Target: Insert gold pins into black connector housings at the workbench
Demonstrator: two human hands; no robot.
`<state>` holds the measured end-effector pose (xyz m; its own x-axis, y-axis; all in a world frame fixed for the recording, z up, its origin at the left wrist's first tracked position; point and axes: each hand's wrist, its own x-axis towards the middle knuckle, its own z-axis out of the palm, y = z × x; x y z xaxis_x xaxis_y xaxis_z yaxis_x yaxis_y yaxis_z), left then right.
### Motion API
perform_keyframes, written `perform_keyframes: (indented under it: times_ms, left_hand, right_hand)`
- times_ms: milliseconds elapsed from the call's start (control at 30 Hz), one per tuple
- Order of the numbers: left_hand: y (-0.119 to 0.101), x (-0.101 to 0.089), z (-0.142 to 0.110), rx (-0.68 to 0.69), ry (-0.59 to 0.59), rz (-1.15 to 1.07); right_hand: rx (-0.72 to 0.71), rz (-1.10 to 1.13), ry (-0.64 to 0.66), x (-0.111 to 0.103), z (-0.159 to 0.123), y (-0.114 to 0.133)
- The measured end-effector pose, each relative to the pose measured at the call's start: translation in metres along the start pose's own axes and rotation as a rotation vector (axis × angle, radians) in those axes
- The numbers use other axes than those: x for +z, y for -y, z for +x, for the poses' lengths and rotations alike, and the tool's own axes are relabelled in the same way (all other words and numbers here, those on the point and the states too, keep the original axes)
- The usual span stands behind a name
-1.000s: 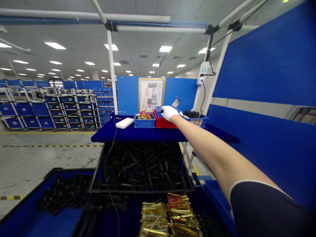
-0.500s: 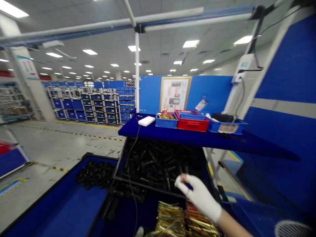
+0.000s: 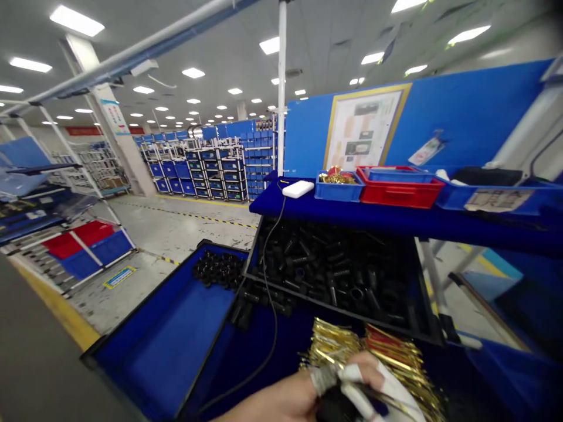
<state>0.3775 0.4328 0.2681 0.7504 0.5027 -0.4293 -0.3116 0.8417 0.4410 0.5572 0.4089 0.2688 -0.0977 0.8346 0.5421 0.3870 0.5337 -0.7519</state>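
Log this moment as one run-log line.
Hands: left hand and white-gloved right hand hold black part | Beside: gold foil packets | Ahead: bin of black parts

White glove (image 3: pixel 396 392) (thin fabric); grey band (image 3: pixel 323 378) nearby.
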Motion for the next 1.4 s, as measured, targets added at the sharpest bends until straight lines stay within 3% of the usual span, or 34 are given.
perform_keyframes:
  times_ms: [100, 233, 400, 567, 967, 1233, 1400]
  left_hand:
    - [0.01, -0.009, 0.003, -0.074, 0.006, -0.029]
    - [0.009, -0.002, -0.012, 0.253, -0.131, -0.001]
    - [0.004, 0.017, -0.025, 0.355, -0.177, 0.187]
    - [0.015, 0.021, -0.02, 0.407, -0.201, 0.256]
    - [0.026, 0.032, -0.018, 0.493, -0.223, 0.331]
    - [0.032, 0.032, -0.021, 0.39, -0.198, 0.273]
    - [0.033, 0.032, -0.019, 0.254, -0.108, 0.264]
  right_hand:
    - [0.085, -0.058, -0.09, 0.005, -0.015, 0.005]
    - [0.247, -0.126, -0.232, 0.007, -0.02, 0.022]
    - [0.411, 0.047, -0.249, 0.005, -0.02, 0.04]
    - [0.383, 0.199, -0.342, 0.008, -0.025, 0.048]
    - [0.335, 0.29, -0.337, -0.002, -0.031, 0.054]
    - [0.42, 0.256, -0.372, 0.0, -0.039, 0.05]
    - [0.365, 0.054, -0.258, -0.005, -0.037, 0.05]
